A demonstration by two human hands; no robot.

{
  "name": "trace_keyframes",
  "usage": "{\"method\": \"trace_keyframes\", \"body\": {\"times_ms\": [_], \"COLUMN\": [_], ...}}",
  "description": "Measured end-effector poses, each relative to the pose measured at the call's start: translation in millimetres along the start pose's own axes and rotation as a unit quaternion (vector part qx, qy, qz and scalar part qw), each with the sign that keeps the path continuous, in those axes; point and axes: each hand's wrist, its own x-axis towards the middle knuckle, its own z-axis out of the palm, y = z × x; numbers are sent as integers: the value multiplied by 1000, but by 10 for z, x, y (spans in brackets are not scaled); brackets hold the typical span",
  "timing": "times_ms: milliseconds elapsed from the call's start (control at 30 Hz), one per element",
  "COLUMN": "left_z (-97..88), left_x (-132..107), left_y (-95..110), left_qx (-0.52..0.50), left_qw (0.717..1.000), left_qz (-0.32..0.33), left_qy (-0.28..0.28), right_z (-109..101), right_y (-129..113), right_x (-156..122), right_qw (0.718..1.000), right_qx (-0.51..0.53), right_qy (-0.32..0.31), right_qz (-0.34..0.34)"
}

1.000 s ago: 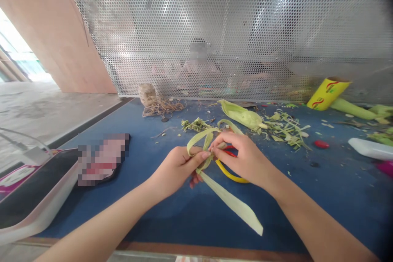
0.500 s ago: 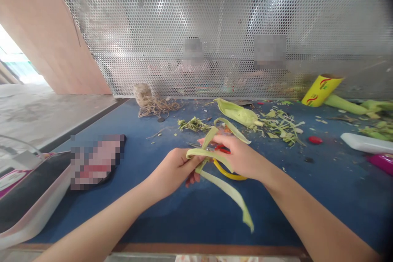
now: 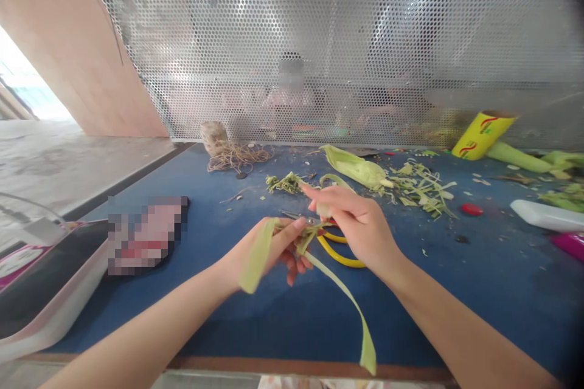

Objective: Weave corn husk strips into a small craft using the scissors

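My left hand (image 3: pixel 269 249) is closed, its thumb and fingers pinching the folded crossing of pale-green leaf strips (image 3: pixel 308 240) that look like corn husk. One strip end (image 3: pixel 256 261) lies back over this hand, while a long one (image 3: pixel 353 304) trails down to the right toward the table's front edge. My right hand (image 3: pixel 353 216), just right of the crossing, has thumb and fingers closed on another strip end (image 3: pixel 325 209), its index finger stretched out. Under the hands lie scissors (image 3: pixel 340 255) with yellow and red handles, their blades partly covered.
Beyond the hands lie a green husk (image 3: pixel 356 170), shredded scraps (image 3: pixel 424 188) and a tangle of twine (image 3: pixel 237 156). A yellow tube (image 3: pixel 483 135) stands tilted at the right. Perforated metal (image 3: pixel 319 30) closes the back, a person behind it. A grey-lined tray (image 3: pixel 59 316) is at left.
The strip looped over the crossing now lies back across my left hand. My right hand has lifted slightly, its index finger extended. The trailing strip hangs lower.
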Motion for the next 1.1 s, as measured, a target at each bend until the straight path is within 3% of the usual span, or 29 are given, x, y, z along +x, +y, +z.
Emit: {"method": "trace_keyframes", "body": {"times_ms": [133,233,333,467,600,833,967,1100], "left_z": [-29,-55,-69,-39,-16,-113,-119,-74], "left_x": [14,18,22,19,6,-6,-24,-67], "left_y": [-41,-48,-50,-20,29,25,24,39], "left_qx": [-18,-31,-44,-70,-82,-99,0,124], "left_qw": [1000,999,999,998,997,993,998,986], "left_qz": [17,17,3,1,-2,35,64,113], "left_qy": [-8,-2,12,10,7,-49,-27,-4], "right_z": [7,-4,-38,-76,-90,-131,-138,-115], "right_y": [-16,-31,-46,-58,-53,-85,-62,-16], "right_x": [-31,-43,-26,8,14,11,26,30], "right_qw": [985,970,963,964,964,944,946,958], "right_qx": [-95,-140,-189,-177,-174,-244,-237,-219], "right_qy": [-79,-121,-106,-78,-61,-137,-167,-135], "right_qz": [-121,-156,-160,-184,-190,-174,-145,-124]}}
